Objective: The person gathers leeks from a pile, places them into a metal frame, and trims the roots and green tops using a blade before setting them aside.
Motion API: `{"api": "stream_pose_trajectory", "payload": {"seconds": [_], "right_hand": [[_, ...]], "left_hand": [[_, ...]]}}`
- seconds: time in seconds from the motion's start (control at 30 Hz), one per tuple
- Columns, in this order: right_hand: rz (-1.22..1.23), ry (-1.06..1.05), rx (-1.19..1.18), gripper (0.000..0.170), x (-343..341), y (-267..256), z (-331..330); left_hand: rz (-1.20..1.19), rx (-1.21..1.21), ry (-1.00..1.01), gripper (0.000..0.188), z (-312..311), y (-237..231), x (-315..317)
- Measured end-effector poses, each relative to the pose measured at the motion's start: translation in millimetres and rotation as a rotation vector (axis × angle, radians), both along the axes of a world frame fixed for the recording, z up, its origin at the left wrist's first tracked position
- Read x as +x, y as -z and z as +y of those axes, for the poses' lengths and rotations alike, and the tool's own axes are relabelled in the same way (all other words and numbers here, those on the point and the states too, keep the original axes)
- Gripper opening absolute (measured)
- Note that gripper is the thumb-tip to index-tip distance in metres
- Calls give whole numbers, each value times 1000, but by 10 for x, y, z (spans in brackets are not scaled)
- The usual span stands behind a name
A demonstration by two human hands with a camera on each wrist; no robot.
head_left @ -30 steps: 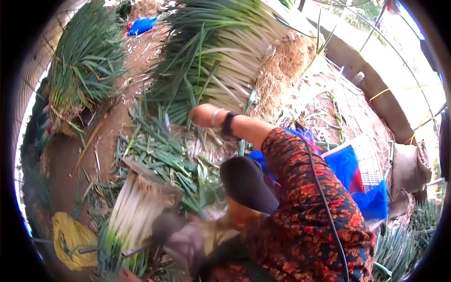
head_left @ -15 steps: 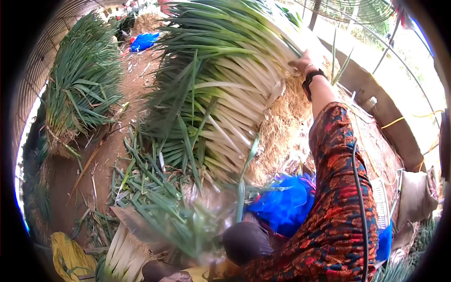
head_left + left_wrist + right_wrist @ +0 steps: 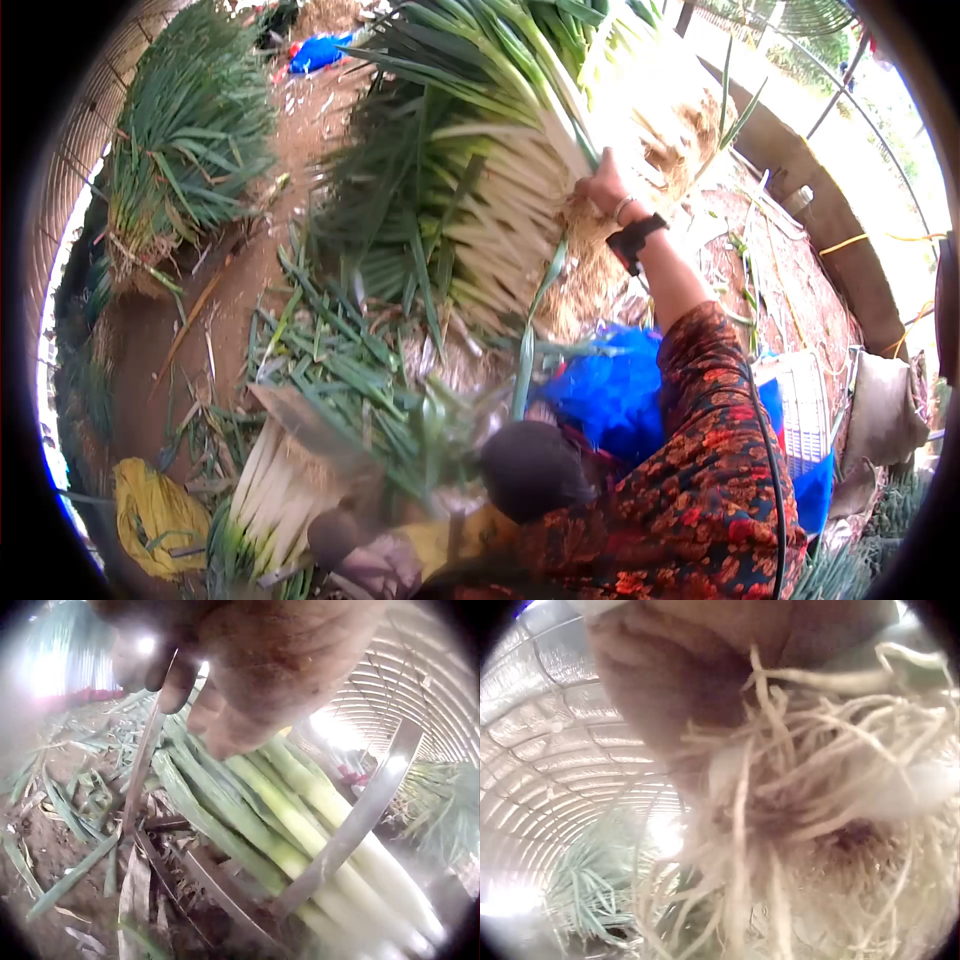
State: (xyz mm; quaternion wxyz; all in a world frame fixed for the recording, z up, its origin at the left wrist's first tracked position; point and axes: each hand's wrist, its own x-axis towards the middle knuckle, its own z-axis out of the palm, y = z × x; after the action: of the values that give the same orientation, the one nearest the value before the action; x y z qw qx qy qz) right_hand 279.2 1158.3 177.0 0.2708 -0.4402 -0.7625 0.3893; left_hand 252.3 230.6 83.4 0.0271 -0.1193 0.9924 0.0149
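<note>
My right hand pinches the white lower end of a leek at the right side of a big leek pile. In the right wrist view, pale stringy roots hang close below that hand and hide its fingertips. The left wrist view has my left hand with curled fingers round the green part of several leeks. These lie between upright flat metal strips, white ends away from the hand. In the head view the same bundle shows at lower left, my left hand out of sight.
Cut leaves litter the ground between pile and bundle. Another green stack stands at far left. A yellow sack lies lower left, blue netting beside my knee, and a white basket at right. A low wall borders the right side.
My right hand has gone from the near edge of the pile out to its far right, then drawn back slightly with a leek, whose leaves now swing over the pile.
</note>
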Motion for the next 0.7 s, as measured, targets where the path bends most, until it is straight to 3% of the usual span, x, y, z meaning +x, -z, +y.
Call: {"api": "stream_pose_trajectory", "payload": {"seconds": [0.03,0.07,0.1,0.13,0.17,0.2,0.23,0.3,0.33,0.4,0.43,0.47,0.53,0.57,0.6,0.63,0.67,0.7], "right_hand": [[-166,-3,-120,70,73,68,-268],[149,-11,-290,74,98,439,-520],[-33,2,-81,75,130,1073,-563],[-13,17,-59,75,208,1444,-850],[-87,52,-123,74,295,1441,-1290],[-312,0,-193,76,407,1471,-1553],[-316,-42,-135,80,516,1647,-1825],[-172,-4,-258,84,646,2398,-2217],[-264,-2,-273,85,709,2599,-2371],[-365,10,-261,84,750,2866,-2682],[-283,-48,-459,82,702,2585,-2769],[-319,-87,-438,81,649,2730,-2772],[-429,-232,-431,79,548,2906,-2774],[-515,-300,-486,73,449,2951,-2697],[-474,-368,-389,70,333,2863,-2693],[-433,-435,-294,69,242,2765,-2674],[-468,-638,-411,56,104,2459,-2632],[-487,-669,-456,46,-13,2168,-2689]], "left_hand": [[6,3,-3,48,-119,4,39],[7,6,-8,48,-240,-7,81],[13,8,-17,48,-369,-23,124],[13,9,-25,48,-511,-36,170],[21,15,-35,48,-656,-34,223],[30,21,-43,48,-821,-22,269],[32,24,-52,49,-1017,-36,337],[58,8,-128,50,-1234,-63,462],[80,0,-181,51,-1270,-87,506],[-187,93,-174,36,-1526,-177,552],[-33,139,-185,38,-1636,-119,630],[128,188,-197,42,-1733,12,718],[215,215,-250,39,-1769,45,712],[108,161,-245,36,-1468,-205,614],[110,141,-288,43,-906,-545,485],[327,190,-167,48,-1059,-368,371],[353,152,-70,41,-850,-519,198],[389,126,9,32,-824,-552,-2]]}}
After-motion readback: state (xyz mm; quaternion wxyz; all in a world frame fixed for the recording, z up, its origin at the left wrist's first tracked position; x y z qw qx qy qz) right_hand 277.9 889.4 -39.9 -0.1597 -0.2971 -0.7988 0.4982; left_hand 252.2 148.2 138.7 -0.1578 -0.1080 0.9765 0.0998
